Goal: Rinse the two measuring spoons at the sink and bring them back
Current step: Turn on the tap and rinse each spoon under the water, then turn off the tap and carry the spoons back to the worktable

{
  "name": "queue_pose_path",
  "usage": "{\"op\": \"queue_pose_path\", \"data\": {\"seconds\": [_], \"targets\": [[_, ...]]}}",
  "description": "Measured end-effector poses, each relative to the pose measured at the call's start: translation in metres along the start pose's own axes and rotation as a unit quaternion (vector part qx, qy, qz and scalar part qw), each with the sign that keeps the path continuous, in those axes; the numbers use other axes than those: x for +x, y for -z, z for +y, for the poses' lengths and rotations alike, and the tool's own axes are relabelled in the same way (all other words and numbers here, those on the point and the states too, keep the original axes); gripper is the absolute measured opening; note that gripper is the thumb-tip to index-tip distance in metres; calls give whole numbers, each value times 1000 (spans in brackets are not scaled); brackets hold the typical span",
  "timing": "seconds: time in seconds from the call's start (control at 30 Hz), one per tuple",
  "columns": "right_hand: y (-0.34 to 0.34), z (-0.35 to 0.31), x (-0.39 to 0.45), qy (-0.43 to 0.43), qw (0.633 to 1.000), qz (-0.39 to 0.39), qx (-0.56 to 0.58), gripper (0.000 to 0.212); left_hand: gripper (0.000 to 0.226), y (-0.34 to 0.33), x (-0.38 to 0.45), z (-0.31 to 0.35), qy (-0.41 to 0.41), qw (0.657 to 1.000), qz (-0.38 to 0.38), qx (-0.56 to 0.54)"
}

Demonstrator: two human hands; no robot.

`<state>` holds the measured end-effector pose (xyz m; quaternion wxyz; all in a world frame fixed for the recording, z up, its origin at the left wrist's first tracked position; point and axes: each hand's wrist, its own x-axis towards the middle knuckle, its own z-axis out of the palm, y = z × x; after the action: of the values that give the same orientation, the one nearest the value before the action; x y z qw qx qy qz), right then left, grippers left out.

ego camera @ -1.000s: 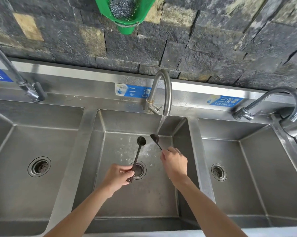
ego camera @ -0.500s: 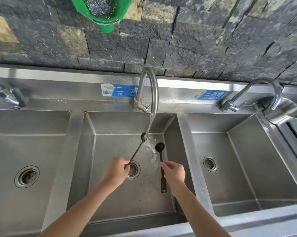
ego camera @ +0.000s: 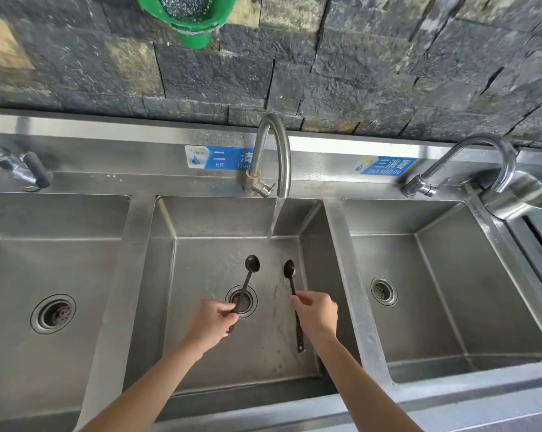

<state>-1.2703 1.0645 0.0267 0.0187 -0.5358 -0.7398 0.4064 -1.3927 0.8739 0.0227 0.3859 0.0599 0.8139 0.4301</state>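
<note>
**Two blue stickers on the sink backsplash, that's all the text there is**

Using the middle faucet as the landmark: just left of it, partly hidden behind its neck, there's a blue label reading "二 清" with "ER" and a cut-off "QIA…" underneath. Well to the faucet's right sits a second blue label reading "三消毒", with "SAN XIAO DU" below. Both have a little water-drop icon at their left end.

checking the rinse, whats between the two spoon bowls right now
In the head view, only the thin falling water stream and wet sink floor lie between the left spoon and right spoon; neither touches it.
</note>
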Motion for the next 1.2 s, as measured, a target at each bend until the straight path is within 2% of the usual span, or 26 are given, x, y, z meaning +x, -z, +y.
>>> {"op": "queue_pose_path", "data": {"seconds": [0.07,0.1,0.17,0.23,0.37,0.47,0.53,0.63,0.77,0.9,1.07,1.2], "targets": [[7,4,-3,32,995,31,-92,22,29,1,-2,-5,-76,972,46,218],[12,6,-6,41,991,43,-121,24,29,1,-4,-5,-94,954,63,279],[24,10,-9,55,986,53,-147,27,31,-4,-8,-4,-111,928,80,347],[36,16,-11,55,985,64,-148,26,31,-12,-11,-1,-125,920,79,364],[61,33,-4,45,995,72,-49,18,27,-34,-19,10,-148,958,56,239],[87,45,5,19,994,62,89,7,30,-60,-26,32,-83,995,-30,37],[107,56,16,-11,984,37,172,15,32,-83,-30,48,-39,996,-62,-51],[142,78,36,-34,959,-6,283,15,32,-128,-33,78,0,987,-83,-135],[193,111,73,-40,940,-43,336,27,30,-203,-34,118,39,976,-101,-188],[231,155,124,-69,933,-57,348,15,34,-288,-21,145,70,966,-101,-228],[256,213,190,-96,935,-83,331,27,31,-395,8,155,102,966,-39,-237],[251,267,240,-175,942,-74,276,16,28,-466,44,143,168,956,14,-240]]}}
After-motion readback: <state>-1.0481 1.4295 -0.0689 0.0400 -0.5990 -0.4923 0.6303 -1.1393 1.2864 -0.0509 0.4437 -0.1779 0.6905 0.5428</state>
